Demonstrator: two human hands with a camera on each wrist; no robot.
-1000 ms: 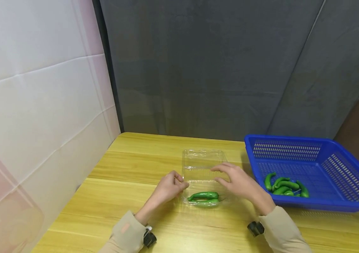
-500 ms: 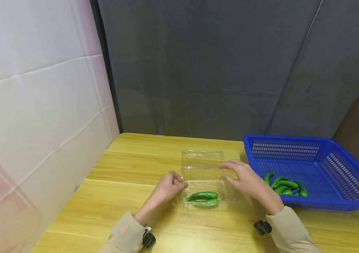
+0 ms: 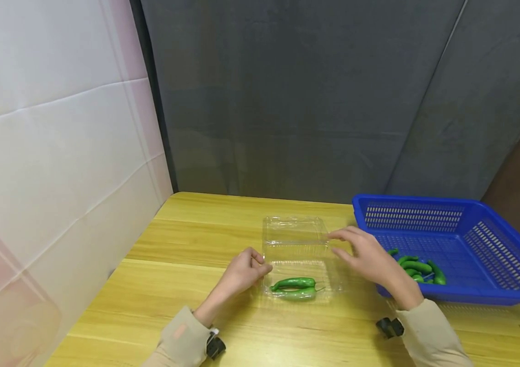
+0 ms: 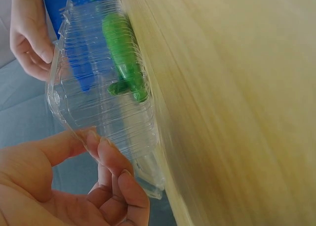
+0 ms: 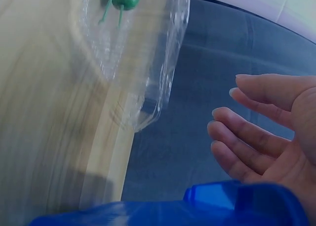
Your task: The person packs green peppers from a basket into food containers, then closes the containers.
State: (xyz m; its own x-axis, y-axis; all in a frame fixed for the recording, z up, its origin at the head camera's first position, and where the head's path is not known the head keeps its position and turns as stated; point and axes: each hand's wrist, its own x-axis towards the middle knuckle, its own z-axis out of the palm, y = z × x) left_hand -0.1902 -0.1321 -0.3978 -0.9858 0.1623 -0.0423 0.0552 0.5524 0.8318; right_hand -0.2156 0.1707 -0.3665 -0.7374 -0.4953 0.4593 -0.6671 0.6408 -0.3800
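Note:
A clear plastic clamshell box [image 3: 294, 270] lies on the table with its lid [image 3: 293, 229] folded back. Inside its near half are two green chili peppers [image 3: 294, 288], side by side, stems to the right. My left hand [image 3: 243, 270] pinches the box's left rim between thumb and index finger, as the left wrist view shows. My right hand [image 3: 366, 256] hovers between the box and the blue basket [image 3: 470, 293], fingers loosely bent and nothing in them. In the right wrist view, those fingers [image 5: 247, 127] are apart from the box [image 5: 165, 63].
The blue basket stands at the right of the wooden table [image 3: 186, 229], holding several green peppers [image 3: 417, 267] in its near left corner, partly hidden by the right hand. A grey curtain [image 3: 269, 102] hangs behind, a white one [image 3: 58, 153] at the left.
My right hand has moved right, away from over the box and toward the basket, with nothing in it. The left hand, the box and its two chili peppers have stayed put.

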